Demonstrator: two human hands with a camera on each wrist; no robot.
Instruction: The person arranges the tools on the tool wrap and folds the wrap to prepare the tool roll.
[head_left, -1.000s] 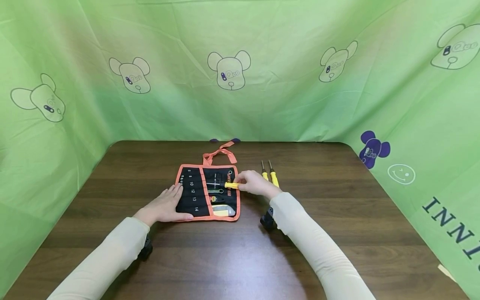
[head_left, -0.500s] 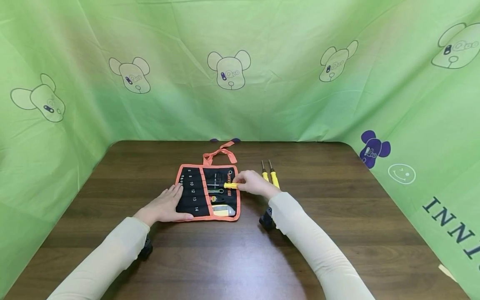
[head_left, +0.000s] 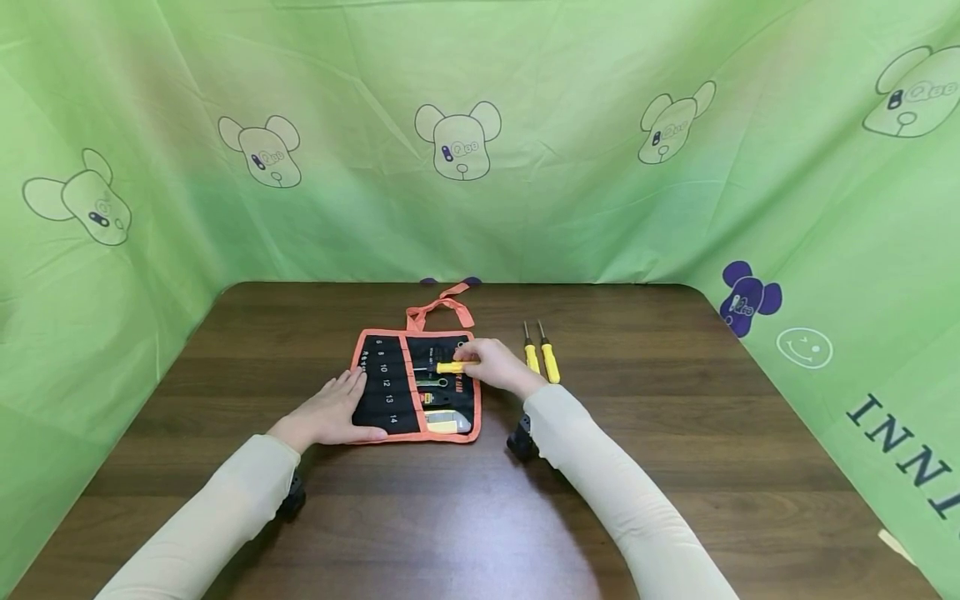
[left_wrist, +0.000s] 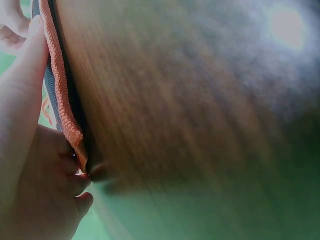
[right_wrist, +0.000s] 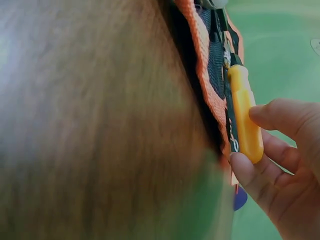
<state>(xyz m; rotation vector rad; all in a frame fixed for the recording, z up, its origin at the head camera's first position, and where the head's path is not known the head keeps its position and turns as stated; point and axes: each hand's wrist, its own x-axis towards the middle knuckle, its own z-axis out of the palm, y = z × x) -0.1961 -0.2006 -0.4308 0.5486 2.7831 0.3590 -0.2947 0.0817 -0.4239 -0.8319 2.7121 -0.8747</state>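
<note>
A black tool roll (head_left: pixel 382 392) with orange edging lies unrolled on the table, its pocket row numbered. My left hand (head_left: pixel 330 411) rests flat on its left side, fingers spread, with the thumb along the near edge. Near the upper right of the roll, my right hand (head_left: pixel 498 367) pinches the yellow handle of a screwdriver (right_wrist: pixel 245 110) between thumb and fingers. The screwdriver points left, and the end of its shaft is out of sight in a pocket. Below it, a wrench (head_left: pixel 432 382) and a utility knife (head_left: pixel 447 422) stick out of other pockets.
Two yellow-handled screwdrivers (head_left: pixel 541 358) lie side by side on the wooden table (head_left: pixel 675 450), right of the roll. The orange tie strap (head_left: pixel 435 312) trails from the roll's far edge. A green printed curtain (head_left: pixel 360 225) hangs around the table's back and sides.
My right hand has moved left with the screwdriver, and less of its shaft shows outside the pocket. The left hand stays in place.
</note>
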